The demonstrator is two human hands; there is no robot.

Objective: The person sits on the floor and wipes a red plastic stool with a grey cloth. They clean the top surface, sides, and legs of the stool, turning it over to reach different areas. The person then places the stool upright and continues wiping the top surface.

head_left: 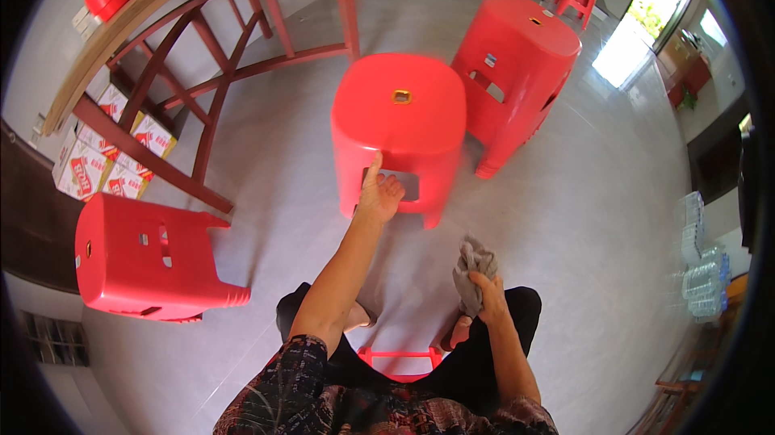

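A: In the head view, what do the two hands do?

B: The left hand (381,195) is at the front side of the nearest red stool (400,116), just below its seat edge. The thumb side points up and the other fingers are curled; whether they really grip, I cannot tell. The right hand (490,296) holds a crumpled grey cloth (472,269) closed in its fingers, apart from the stool.

A: Which step is this, in your judgement?

B: I think the stool is being steadied or positioned by the left hand, while the cloth waits. The next move calls for a secure left hold, or for bringing the cloth forward and leftward to the stool.

A: And what is around?

B: Under both hands is the smooth grey floor (581,233), a little shiny. Beyond the left hand, to its right, stands a second stool (525,56); a third stool (145,253) is well to its left. Farther left are a wooden table (121,43) and printed cartons (81,170). Far to the right of the cloth are clear bottles (704,282), and a bright doorway (646,23) is beyond.
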